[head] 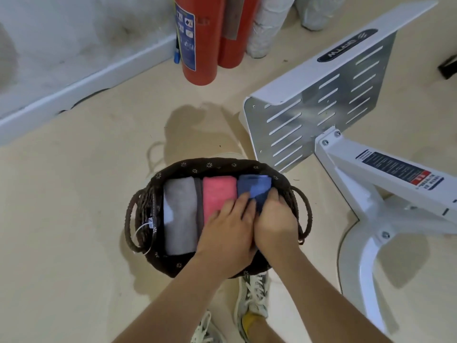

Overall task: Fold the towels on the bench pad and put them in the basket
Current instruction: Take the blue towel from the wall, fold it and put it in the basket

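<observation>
My left hand [228, 226] and right hand [274, 219] clamped on the blue towel [254, 185] at the wicker basket's [138, 194] right end, pink towel [218, 191] and grey towel [179, 206] beside it, bench label unreadable

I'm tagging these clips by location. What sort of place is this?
Probably a home gym or utility room: the white frame of a weight bench stands on a bare floor, two red fire extinguishers lean against the wall, and a woven basket of folded towels sits on the floor.
</observation>
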Motion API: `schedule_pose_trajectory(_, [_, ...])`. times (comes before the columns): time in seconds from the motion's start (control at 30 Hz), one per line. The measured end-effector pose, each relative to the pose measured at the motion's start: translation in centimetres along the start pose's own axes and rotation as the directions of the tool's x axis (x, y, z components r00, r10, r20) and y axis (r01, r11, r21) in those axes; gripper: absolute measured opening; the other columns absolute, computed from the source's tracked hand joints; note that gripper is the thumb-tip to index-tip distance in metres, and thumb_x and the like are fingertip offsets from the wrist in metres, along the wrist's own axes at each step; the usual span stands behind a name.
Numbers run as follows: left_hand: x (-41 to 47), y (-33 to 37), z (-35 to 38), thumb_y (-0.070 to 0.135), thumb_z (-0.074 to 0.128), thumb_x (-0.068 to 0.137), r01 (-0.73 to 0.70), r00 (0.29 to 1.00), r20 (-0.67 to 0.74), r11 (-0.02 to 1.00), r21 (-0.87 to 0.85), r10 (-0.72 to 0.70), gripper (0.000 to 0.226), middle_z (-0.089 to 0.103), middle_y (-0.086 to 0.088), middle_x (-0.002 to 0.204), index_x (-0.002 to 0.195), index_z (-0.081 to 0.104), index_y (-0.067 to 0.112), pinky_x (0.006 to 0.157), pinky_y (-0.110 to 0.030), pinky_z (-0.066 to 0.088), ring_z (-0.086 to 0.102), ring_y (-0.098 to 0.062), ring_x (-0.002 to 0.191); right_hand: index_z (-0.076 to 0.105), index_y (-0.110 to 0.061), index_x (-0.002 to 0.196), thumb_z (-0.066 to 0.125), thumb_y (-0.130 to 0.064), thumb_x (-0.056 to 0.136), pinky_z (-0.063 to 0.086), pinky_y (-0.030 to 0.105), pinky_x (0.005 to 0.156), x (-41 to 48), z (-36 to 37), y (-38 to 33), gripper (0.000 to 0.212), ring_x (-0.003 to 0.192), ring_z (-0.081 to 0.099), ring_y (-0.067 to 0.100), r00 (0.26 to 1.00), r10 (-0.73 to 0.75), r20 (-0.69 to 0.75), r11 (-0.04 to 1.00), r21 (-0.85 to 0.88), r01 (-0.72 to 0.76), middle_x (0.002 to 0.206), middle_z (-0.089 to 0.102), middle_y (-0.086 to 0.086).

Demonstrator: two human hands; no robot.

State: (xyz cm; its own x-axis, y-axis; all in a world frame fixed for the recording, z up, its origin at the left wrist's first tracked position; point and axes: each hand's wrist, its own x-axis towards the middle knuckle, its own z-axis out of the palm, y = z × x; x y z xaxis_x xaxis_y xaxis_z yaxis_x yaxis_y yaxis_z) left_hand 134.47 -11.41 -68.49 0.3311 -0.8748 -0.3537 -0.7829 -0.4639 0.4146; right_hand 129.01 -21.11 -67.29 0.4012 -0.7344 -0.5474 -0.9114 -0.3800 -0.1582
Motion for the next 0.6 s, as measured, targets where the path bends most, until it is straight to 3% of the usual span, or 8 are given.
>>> schedule_pose_trajectory(0.07, [0.6, 0.3, 0.4, 0.044, 0.025, 0.078, 0.058, 0.998, 0.038, 0.998, 0.001, -0.058, 0.068, 0.025, -0.006, 0.151, 0.145, 0.023, 0.030, 0.089, -0.042, 0.044, 0.037, -0.028, 0.123, 0.042, -0.007, 0.140, 0.041, -0.010, 0.086, 0.036, 0.027, 0.101, -1.4, -0.5, 0.5, 0.054, 0.119, 0.048, 0.029, 0.965, -0.183, -0.189, 0.972, 0.112, 0.207, 0.138, 0.048, 0.010])
schedule_pose_trajectory(0.1, [0.7, 0.3, 0.8, 0.046, 0.022, 0.078, 0.089, 0.995, 0.049, 0.996, 0.017, -0.090, 0.066, 0.020, -0.005, 0.152, 0.143, 0.016, 0.035, 0.089, -0.043, 0.042, 0.034, -0.028, 0.124, 0.045, -0.008, 0.139, 0.040, -0.010, 0.081, 0.031, 0.021, 0.103, -1.6, -0.7, 0.7, 0.057, 0.120, 0.047, 0.027, 0.945, -0.255, -0.203, 0.940, 0.176, 0.292, 0.140, 0.048, 0.008])
schedule_pose_trajectory(0.17, [1.0, 0.5, 1.6, 0.047, 0.032, 0.081, 0.127, 0.991, 0.040, 0.989, 0.082, -0.131, 0.060, 0.018, -0.005, 0.152, 0.137, 0.013, 0.041, 0.085, -0.045, 0.040, 0.032, -0.030, 0.123, 0.044, -0.009, 0.140, 0.035, -0.013, 0.076, 0.022, 0.015, 0.106, -0.8, -0.7, 1.2, 0.065, 0.127, 0.042, 0.026, 0.930, -0.353, -0.100, 0.897, 0.247, 0.366, 0.146, 0.042, 0.007])
schedule_pose_trajectory(0.27, [1.6, 1.2, 2.0, 0.048, 0.054, 0.078, 0.181, 0.983, 0.018, 0.977, 0.113, -0.184, 0.058, 0.024, -0.004, 0.151, 0.133, 0.039, 0.038, 0.080, -0.044, 0.038, 0.031, -0.029, 0.119, 0.029, -0.010, 0.148, 0.033, -0.013, 0.079, 0.021, 0.027, 0.115, 1.1, 0.1, 1.4, 0.069, 0.140, 0.029, 0.027, 0.924, -0.367, 0.108, 0.924, 0.158, 0.349, 0.157, 0.025, 0.007])
schedule_pose_trajectory(0.37, [1.5, 0.8, 1.9, 0.047, 0.062, 0.075, 0.142, 0.990, -0.010, 0.986, 0.087, -0.141, 0.055, 0.033, -0.005, 0.148, 0.127, 0.051, 0.035, 0.082, -0.042, 0.044, 0.041, -0.028, 0.117, 0.023, -0.009, 0.150, 0.041, 0.000, 0.083, 0.019, 0.033, 0.119, 2.2, 0.6, 1.3, 0.069, 0.145, 0.020, 0.024, 0.922, -0.350, 0.165, 0.931, 0.164, 0.325, 0.159, 0.018, 0.007])
schedule_pose_trajectory(0.47, [-0.3, -0.2, 0.8, 0.025, 0.075, 0.067, 0.190, 0.978, -0.091, 0.982, -0.001, -0.189, 0.055, 0.057, -0.010, 0.125, 0.120, 0.059, 0.022, 0.066, -0.036, 0.056, 0.059, -0.028, 0.098, 0.029, -0.013, 0.147, 0.046, -0.002, 0.083, 0.031, 0.040, 0.112, 1.4, -0.5, 0.9, 0.067, 0.136, 0.035, 0.031, 0.916, -0.385, 0.113, 0.920, 0.125, 0.372, 0.155, 0.025, 0.007])
schedule_pose_trajectory(0.53, [-1.5, -1.0, 0.5, 0.018, 0.075, 0.066, 0.217, 0.969, -0.124, 0.976, 0.028, -0.212, 0.053, 0.059, -0.011, 0.122, 0.117, 0.061, 0.017, 0.070, -0.037, 0.055, 0.059, -0.028, 0.096, 0.039, -0.009, 0.142, 0.050, 0.001, 0.081, 0.038, 0.043, 0.108, 0.2, -1.2, 0.4, 0.063, 0.127, 0.044, 0.031, 0.897, -0.442, 0.001, 0.894, 0.085, 0.440, 0.147, 0.038, 0.009])
schedule_pose_trajectory(0.6, [-2.4, -1.8, 0.3, 0.019, 0.075, 0.065, 0.260, 0.954, -0.176, 0.962, 0.082, -0.243, 0.049, 0.057, -0.011, 0.123, 0.113, 0.062, 0.019, 0.077, -0.040, 0.048, 0.052, -0.028, 0.102, 0.043, -0.004, 0.139, 0.052, 0.002, 0.081, 0.039, 0.043, 0.107, -0.6, -1.1, 0.3, 0.059, 0.127, 0.045, 0.031, 0.892, -0.452, -0.015, 0.887, 0.100, 0.451, 0.141, 0.044, 0.013])
